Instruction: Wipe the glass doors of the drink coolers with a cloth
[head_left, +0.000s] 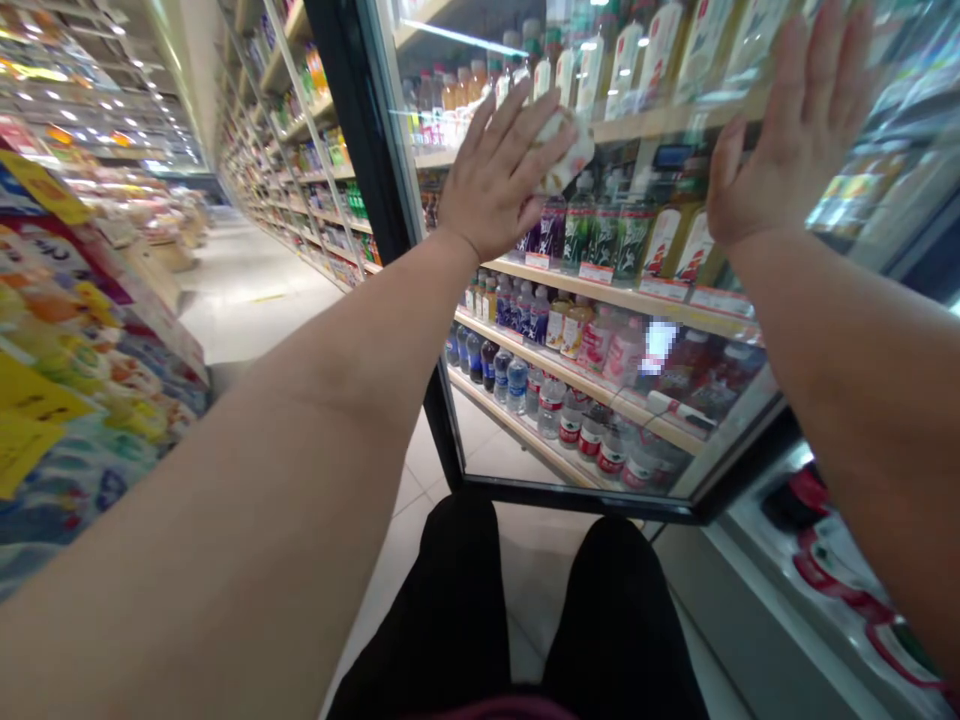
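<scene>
Both arms reach forward to a glass door with a black frame point(570, 496). My left hand point(499, 175) is spread at the door's left part, fingers apart and pointing up. A crumpled white cloth or tissue with coloured spots point(566, 150) shows beside and partly under its fingers, near the glass. To the right, my right hand point(787, 135) is raised with its fingers apart and nothing seen in it; whether its palm touches the glass cannot be told. Bottles show through or reflect in the glass.
Shelves of drinks point(322, 190) run back along the left of the door. Stacked packages with yellow signs point(45, 400) stand at the far left, beside a pale aisle floor point(247, 270). Packaged goods point(847, 570) lie in a case at the lower right.
</scene>
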